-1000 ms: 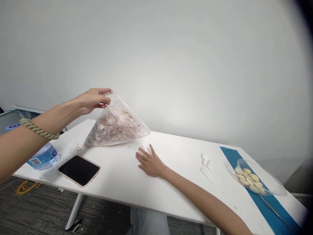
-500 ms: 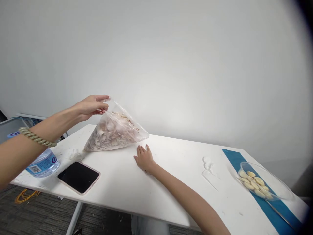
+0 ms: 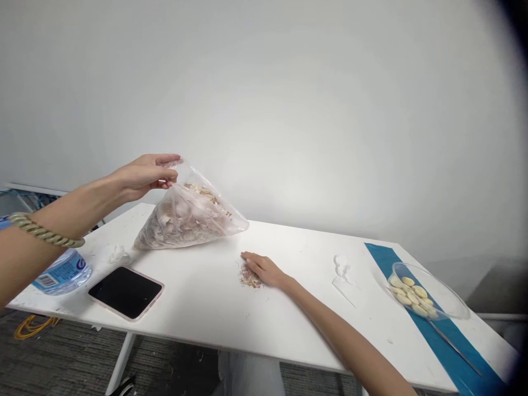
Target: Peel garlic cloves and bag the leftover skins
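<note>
My left hand [image 3: 150, 175] pinches the rim of a clear plastic bag [image 3: 192, 214], whose mouth is held up on the left part of the white table [image 3: 206, 297]. Inside the bag are many pale, papery skins. My right hand [image 3: 266, 269] rests low on the table with its fingers stretched out, right of the bag. Beside its fingers lies a small heap of reddish-brown flakes [image 3: 249, 276]. Nothing shows in the right hand, though its palm is hidden.
A phone [image 3: 126, 292], a water bottle [image 3: 64, 272] and crumpled tissue [image 3: 118, 254] are at the left. Toward the right lie another tissue [image 3: 343, 270], a clear bowl [image 3: 451, 300] of peeled cloves [image 3: 412, 297], a blue strip [image 3: 381, 254] and a thin metal tool [image 3: 454, 346].
My right hand has moved right and turned, and the flake heap now shows beside it. My left hand still holds the bag. The view has shifted slightly.
</note>
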Available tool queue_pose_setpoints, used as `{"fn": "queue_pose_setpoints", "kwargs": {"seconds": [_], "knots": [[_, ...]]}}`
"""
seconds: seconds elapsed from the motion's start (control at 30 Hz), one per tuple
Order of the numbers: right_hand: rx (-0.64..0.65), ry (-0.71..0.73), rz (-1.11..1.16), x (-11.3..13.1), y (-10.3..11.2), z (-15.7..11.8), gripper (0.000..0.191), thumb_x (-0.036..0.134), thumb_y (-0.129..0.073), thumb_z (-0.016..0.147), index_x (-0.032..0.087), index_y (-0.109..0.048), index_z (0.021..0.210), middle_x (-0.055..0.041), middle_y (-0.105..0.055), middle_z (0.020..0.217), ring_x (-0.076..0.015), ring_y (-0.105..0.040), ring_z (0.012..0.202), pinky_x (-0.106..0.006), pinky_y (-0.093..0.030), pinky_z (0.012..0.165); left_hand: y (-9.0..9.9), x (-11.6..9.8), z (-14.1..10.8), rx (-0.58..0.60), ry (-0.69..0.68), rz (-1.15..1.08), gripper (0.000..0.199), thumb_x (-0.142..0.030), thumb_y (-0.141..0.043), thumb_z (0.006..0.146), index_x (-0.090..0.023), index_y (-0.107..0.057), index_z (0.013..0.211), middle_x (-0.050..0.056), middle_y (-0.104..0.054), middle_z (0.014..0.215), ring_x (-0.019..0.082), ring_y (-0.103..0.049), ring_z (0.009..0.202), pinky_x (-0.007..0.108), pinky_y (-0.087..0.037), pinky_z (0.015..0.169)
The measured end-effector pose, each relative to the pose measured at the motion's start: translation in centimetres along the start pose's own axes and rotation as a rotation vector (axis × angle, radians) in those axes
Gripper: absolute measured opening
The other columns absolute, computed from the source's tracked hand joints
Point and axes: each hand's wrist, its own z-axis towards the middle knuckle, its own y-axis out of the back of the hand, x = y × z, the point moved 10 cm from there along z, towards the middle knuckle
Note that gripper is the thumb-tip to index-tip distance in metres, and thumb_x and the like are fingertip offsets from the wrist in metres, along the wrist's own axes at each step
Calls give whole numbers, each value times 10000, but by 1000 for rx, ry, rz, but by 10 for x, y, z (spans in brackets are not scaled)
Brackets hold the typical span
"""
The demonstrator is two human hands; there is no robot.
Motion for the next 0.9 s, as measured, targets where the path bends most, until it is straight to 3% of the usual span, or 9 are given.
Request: {"fn": "queue_pose_setpoints", "kwargs": {"seconds": [0.13,0.23,0.3,0.4,0.57,0.73,0.8,0.9], "knots": [[-36,-27,110,-8,-7,-22,619,521,-139,975,151,-384,1406,-89,-459,1397,-198,-491,1242,-354,-408,1027,-1,-1,1,3,-10,11,833,-86,-631,572,-124,-425,1378,25,-562,844,67,-417,613,185,-365,539],[-1,27,22,1,-19,-17,729,635,-402,872,204,-300,1451,-100,-235,1514,-277,-264,1387,-457,-254,1120,-5,-3,3,10,-39,-7,833,-89,-636,579,-108,-416,1383,52,-572,896,68,-425,624,192,-368,541],[42,113,-117,12,-31,-8,712,646,-493,821,285,-361,1420,-67,-203,1526,-307,-181,1410,-524,-148,1136,-8,-1,4,13,-32,-16,833,-82,-635,577,-102,-418,1381,47,-564,861,66,-419,613,194,-365,536],[31,192,-215,23,-41,0,436,493,-388,940,326,-492,1330,-17,-334,1479,-271,-258,1389,-506,-197,1129,-15,0,3,24,-14,-33,830,-61,-629,567,-97,-431,1372,38,-553,822,63,-410,601,191,-357,525],[-76,128,102,24,-44,-4,365,246,-423,944,244,-553,1285,-13,-494,1363,-205,-398,1321,-376,-336,1105,-18,0,5,33,-13,-26,807,-58,-622,587,-108,-437,1371,30,-538,797,63,-406,596,174,-364,513],[-253,-22,250,18,-47,-10,429,45,-378,855,185,-655,1151,-58,-589,1243,-210,-501,1235,-404,-378,1078,-15,1,8,30,-27,-42,788,-60,-624,604,-96,-433,1367,126,-579,1121,54,-422,614,168,-383,496],[-309,-62,339,13,-44,-11,410,25,-402,810,181,-711,1030,-56,-657,1135,-212,-591,1129,-395,-428,1031,-15,1,8,32,-34,-62,773,-59,-627,601,-97,-448,1353,138,-527,1264,42,-418,613,162,-386,490],[-402,-144,502,-3,-35,-12,325,67,-464,778,182,-739,909,-51,-717,969,-220,-675,943,-385,-505,914,-15,2,8,25,-26,-59,786,-66,-640,597,-90,-440,1356,135,-512,1301,37,-425,620,154,-389,493]]}}
